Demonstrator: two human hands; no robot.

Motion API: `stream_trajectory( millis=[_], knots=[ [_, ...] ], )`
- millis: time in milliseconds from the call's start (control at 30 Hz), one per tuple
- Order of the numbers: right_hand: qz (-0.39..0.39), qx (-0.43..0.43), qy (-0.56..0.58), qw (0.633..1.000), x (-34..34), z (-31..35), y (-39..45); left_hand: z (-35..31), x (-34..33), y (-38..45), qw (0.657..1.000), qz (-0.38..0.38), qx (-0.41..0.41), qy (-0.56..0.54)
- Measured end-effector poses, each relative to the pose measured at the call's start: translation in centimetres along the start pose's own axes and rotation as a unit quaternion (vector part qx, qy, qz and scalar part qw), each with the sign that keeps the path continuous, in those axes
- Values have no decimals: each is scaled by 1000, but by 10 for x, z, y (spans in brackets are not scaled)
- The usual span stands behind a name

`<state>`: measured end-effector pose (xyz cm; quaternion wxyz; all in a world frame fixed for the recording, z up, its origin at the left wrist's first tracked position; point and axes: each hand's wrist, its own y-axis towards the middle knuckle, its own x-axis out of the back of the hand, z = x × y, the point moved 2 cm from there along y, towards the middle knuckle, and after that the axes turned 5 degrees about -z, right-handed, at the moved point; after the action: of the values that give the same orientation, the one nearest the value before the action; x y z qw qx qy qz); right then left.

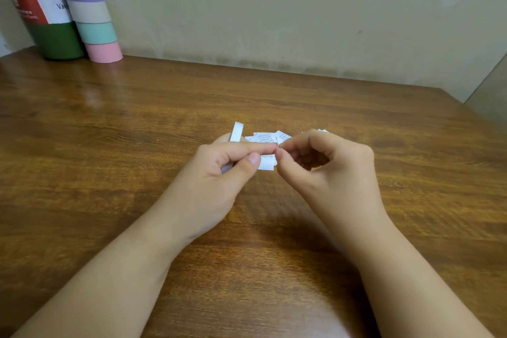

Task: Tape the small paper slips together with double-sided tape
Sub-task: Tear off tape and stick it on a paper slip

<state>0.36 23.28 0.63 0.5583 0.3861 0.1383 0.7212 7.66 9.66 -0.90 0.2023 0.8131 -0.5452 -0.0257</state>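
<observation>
**While Both Hands Meet Over the Slips: Tape Roll in the Left, Pinch at the Right**

Where the two hands come together near the middle of the wooden table (109,123), the left hand (219,170) grips a white roll of double-sided tape (236,132). The roll stands on edge, its upper rim showing above the index finger and a lower part showing below the palm; the rest is hidden by the hand. The left thumb and index finger are curled forward and meet the tips of the right hand (326,164).

The right hand has its thumb and index finger pressed together in a pinch at the point of contact. What it pinches is too small to identify; it may be the tape end. Its remaining fingers are curled inward.

A small paper slip (266,162) lies just below the fingertips, touching or just beneath the left thumb. Further printed paper slips (263,136) lie in a loose cluster on the table directly behind the hands, partly hidden by the knuckles.

At the far left corner, against the wall (301,8), a dark green bottle (41,8) with a red-and-white label stands upright. Just beside it, a tube with pastel bands (87,11) leans at a tilt. Both are well apart from the hands.
</observation>
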Motion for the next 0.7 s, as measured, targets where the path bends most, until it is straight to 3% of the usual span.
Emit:
stream_trajectory(
  millis=[267,700],
  knots=[
    [50,-195,126,971,1,-2,4,-2,-1,-2,995,-1,-33,94],
    [61,-216,142,964,2,0,5,-3,0,-1,996,-3,-44,72]
  ],
)
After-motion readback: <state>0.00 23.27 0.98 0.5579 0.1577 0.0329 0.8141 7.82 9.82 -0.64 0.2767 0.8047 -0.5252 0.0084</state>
